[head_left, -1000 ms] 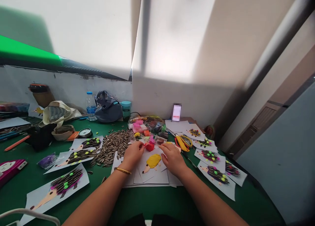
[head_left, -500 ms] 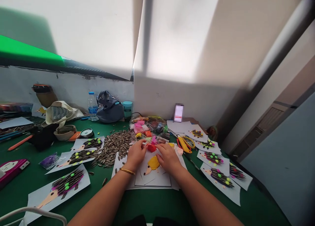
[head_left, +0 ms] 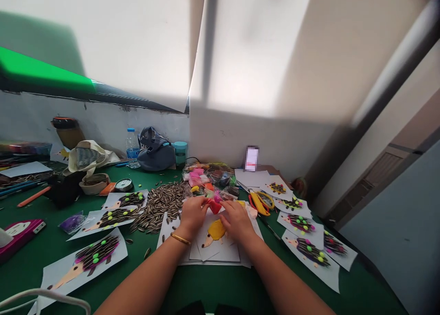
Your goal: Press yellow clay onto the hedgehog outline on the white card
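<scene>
My left hand (head_left: 195,215), a gold bangle at its wrist, pinches the left side of a lump of red modelling clay (head_left: 215,206). My right hand (head_left: 237,219) has its fingertips closed on the clay's right side, with the thumb lower down. Below them lies a white paper (head_left: 220,253) bearing a hedgehog shape (head_left: 216,231) with a yellow clay body and a peach snout. Bags of coloured clay (head_left: 197,177) are heaped just behind my hands. Whether the red clay has a wrapper around it, I cannot make out.
Sunflower seeds (head_left: 163,203) are piled left of the papers. Finished hedgehog pictures (head_left: 82,267) lie at left, with more pictures (head_left: 311,255) at right. Yellow-handled scissors (head_left: 259,203) and a phone (head_left: 252,158) are behind on the right. A white cable (head_left: 58,294) crosses the front left corner.
The view has shifted slightly, moving the scene a little to the right. My hands stay at the red clay, which shows a bit more between my fingers.
</scene>
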Motion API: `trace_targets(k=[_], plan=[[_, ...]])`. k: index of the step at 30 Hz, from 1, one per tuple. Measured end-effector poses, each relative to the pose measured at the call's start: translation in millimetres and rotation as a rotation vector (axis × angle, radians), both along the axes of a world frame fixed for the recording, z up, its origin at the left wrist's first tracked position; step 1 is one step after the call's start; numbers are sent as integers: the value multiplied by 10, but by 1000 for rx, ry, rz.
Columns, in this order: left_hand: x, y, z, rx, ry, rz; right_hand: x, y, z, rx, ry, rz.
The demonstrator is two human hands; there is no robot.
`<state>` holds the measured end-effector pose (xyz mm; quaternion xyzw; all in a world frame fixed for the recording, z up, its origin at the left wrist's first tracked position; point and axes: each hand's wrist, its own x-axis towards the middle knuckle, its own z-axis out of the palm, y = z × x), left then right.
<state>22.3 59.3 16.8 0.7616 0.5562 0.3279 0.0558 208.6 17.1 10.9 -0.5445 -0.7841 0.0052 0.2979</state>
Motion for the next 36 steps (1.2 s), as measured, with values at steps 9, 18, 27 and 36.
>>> trace_targets(k=[9, 18, 27, 36], plan=[[38, -544, 190, 389, 31, -229, -42, -111, 70, 56, 174, 76], [23, -523, 128, 150, -132, -210, -29, -210, 125, 75, 221, 158], [49, -460, 60, -34, -529, -340, -47, -222, 98, 57, 147, 151], [25, -372, 19, -139, -626, -390, -54, -252, 74, 39, 141, 206]])
